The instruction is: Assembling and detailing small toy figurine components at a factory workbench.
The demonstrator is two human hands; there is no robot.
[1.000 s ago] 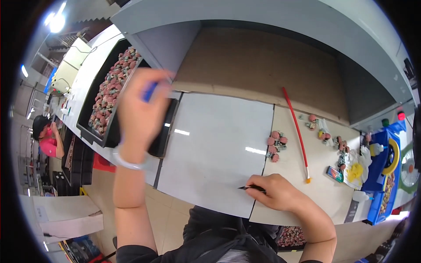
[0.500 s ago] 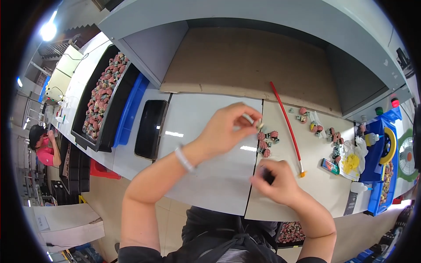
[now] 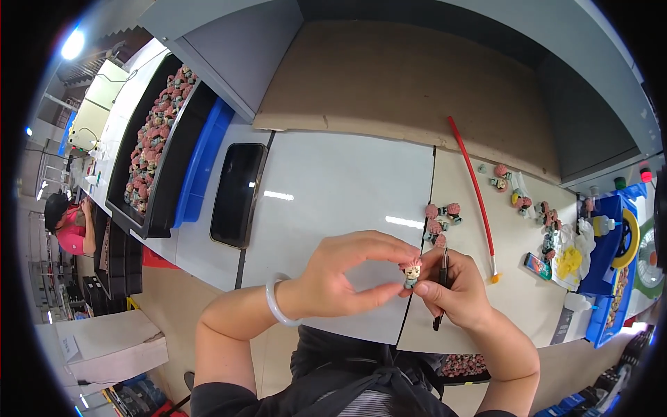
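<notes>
A small pink-haired figurine (image 3: 411, 273) with a grey-green body is upright between my two hands. My left hand (image 3: 333, 278) is curved around toward it, thumb and fingertips pinching it from the left. Tucked in my right hand (image 3: 462, 288) is a slim black pen-like tool (image 3: 445, 261), tip pointing down toward me. The fingers of that hand also meet the figurine's right side. Just beyond the hands lies a cluster of similar figurines (image 3: 435, 227) on the table. Farther right is a long red-handled paintbrush (image 3: 476, 187).
A black phone (image 3: 237, 194) lies left of the work spot. Beyond it, a black crate (image 3: 161, 221) is full of figurines. At right are more figurines (image 3: 548, 217), white wrap with yellow paint (image 3: 570, 260), and a blue bin (image 3: 596, 281). A grey shelf (image 3: 240, 59) stands behind.
Both hands have come together nearer to me, with the figurine now held between them. The black tool shows clearly in my right hand. The view has shifted slightly.
</notes>
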